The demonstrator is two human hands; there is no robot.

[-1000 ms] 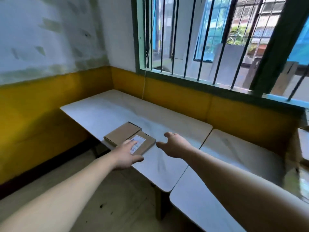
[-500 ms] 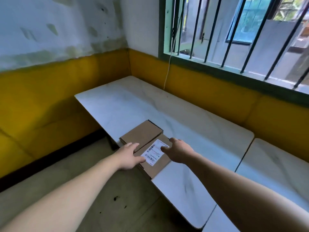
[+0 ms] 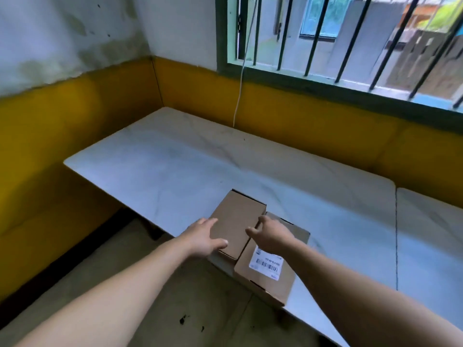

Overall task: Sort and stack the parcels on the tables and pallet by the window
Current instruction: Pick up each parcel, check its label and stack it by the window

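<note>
Under the left hand (image 3: 204,240) lies the plain parcel (image 3: 238,221), a flat brown cardboard box at the near edge of the white table (image 3: 175,169). The hand rests flat on the box's near left corner, fingers nearly straight and spread, the thumb laid along the near edge; it presses rather than grasps. Just right of that hand, touching the plain box along its long side, sits the labelled parcel (image 3: 269,269), a second flat brown box with a white barcode label (image 3: 266,264) on its top. Its near corner hangs a little past the table's edge.

Over the far end of the labelled box is the right hand (image 3: 270,237), fingers bent downward and the thumb pointing out toward the left hand. The fingertips are hidden behind the knuckles, so whether they pinch the seam between the two boxes or only touch it cannot be told. Both forearms are bare and reach in from the lower corners of the view.

Beyond the hands the tabletop runs back to a yellow wall panel (image 3: 300,116), with a barred window (image 3: 338,38) above it. A thin white cord (image 3: 239,83) hangs from the window frame down to the table's far edge. To the right of the right arm, a second white table (image 3: 431,234) stands edge to edge with the first. Below the left arm is a grey floor (image 3: 175,296) with a few dark spots.
</note>
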